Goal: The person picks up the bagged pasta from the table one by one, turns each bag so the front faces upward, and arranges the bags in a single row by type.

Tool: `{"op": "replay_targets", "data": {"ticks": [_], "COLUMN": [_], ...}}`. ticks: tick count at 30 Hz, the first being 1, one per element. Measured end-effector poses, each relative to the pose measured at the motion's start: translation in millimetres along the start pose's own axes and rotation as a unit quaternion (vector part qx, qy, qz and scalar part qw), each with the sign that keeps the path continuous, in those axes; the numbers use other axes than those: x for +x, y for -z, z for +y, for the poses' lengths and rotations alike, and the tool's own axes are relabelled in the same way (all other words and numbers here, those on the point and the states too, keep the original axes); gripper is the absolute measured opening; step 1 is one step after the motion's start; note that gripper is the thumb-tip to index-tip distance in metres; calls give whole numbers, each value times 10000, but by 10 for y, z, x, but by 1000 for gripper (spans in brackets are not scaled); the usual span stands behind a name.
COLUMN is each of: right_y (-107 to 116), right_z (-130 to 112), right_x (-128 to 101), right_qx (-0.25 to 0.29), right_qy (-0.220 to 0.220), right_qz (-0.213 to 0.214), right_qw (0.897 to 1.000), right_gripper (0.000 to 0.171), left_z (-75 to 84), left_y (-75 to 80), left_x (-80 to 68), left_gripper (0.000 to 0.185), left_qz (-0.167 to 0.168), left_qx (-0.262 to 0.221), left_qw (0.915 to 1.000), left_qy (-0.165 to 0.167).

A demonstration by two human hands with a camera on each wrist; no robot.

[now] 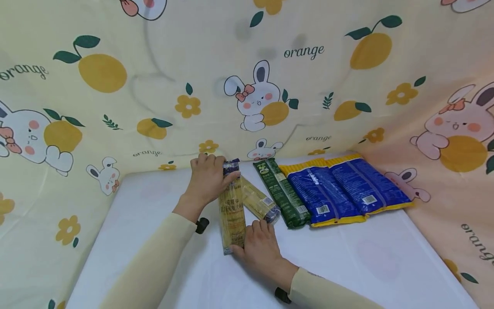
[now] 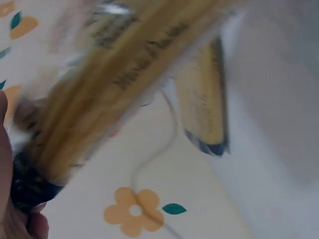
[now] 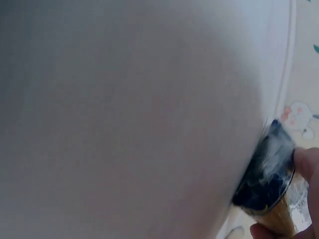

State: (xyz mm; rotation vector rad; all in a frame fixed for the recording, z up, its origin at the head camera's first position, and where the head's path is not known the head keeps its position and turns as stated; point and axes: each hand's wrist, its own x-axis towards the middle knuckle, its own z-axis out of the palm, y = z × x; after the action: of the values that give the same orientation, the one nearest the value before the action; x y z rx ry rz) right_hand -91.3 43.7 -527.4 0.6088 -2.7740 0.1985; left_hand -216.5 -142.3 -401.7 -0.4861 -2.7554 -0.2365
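Fingers of my left hand (image 1: 206, 180) curl round the far, dark-capped end of a noodle packet (image 1: 232, 212), while my right hand (image 1: 259, 249) grips its near end, holding it lengthwise over the white table (image 1: 347, 262). Just beside it lies a second noodle packet (image 1: 257, 201), then a green packet (image 1: 283, 193) and two blue packets (image 1: 343, 189). Both wrist views are blurred, showing only fingertips and packet ends.

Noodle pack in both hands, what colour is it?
Yellow noodle pack with dark blue ends, clearest in the head view.

On the white table (image 1: 347, 257), a green noodle packet (image 1: 283, 193) lies just left of two blue packets (image 1: 347, 189), under the bunny-and-orange cloth (image 1: 154, 86).
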Motion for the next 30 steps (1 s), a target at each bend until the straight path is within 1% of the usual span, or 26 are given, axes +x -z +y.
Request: {"op": "replay_targets", "data": {"ticks": [3,5,7,9,11,14,18,21,23,26,30], "right_y": [28,41,46,41,31,23,32,48,61,82,132], "right_z": [-66,-106,-135,-144,-136,-122,-133,-162,-179,-182,-92], "right_x": [-2,-13,-28,-39,-44,-47,-51,-58,-60,-56,1], "right_qx": [15,-72,-235,-401,-525,-606,-539,-428,-369,-291,-189], "right_qy": [-118,-47,76,192,272,310,311,329,373,576,1033], "right_qz": [-277,-310,-224,-39,111,168,-104,-342,-393,-471,-720], "right_qw": [9995,9995,9994,9990,9982,9975,9980,9980,9978,9968,9919], "right_gripper": [63,62,62,62,63,64,65,66,66,65,62], "left_z": [-38,-106,-181,-233,-254,-267,-301,-344,-372,-401,-362], "left_y": [-64,-124,-194,-249,-286,-328,-390,-440,-476,-550,-599], "left_x": [2,-11,-24,-29,-21,-10,-31,-67,-89,-123,-203], "left_gripper": [64,60,59,58,58,57,58,59,59,65,75], "left_qz": [51,36,-38,-124,-191,-191,-214,-308,-379,-545,-909], "left_qx": [370,511,542,520,472,414,508,558,508,431,414], "left_qw": [9993,9986,9985,9985,9987,9989,9984,9979,9979,9976,9950], "left_qy": [-102,-127,-104,-76,-49,-105,-158,-135,-107,-47,94]}}
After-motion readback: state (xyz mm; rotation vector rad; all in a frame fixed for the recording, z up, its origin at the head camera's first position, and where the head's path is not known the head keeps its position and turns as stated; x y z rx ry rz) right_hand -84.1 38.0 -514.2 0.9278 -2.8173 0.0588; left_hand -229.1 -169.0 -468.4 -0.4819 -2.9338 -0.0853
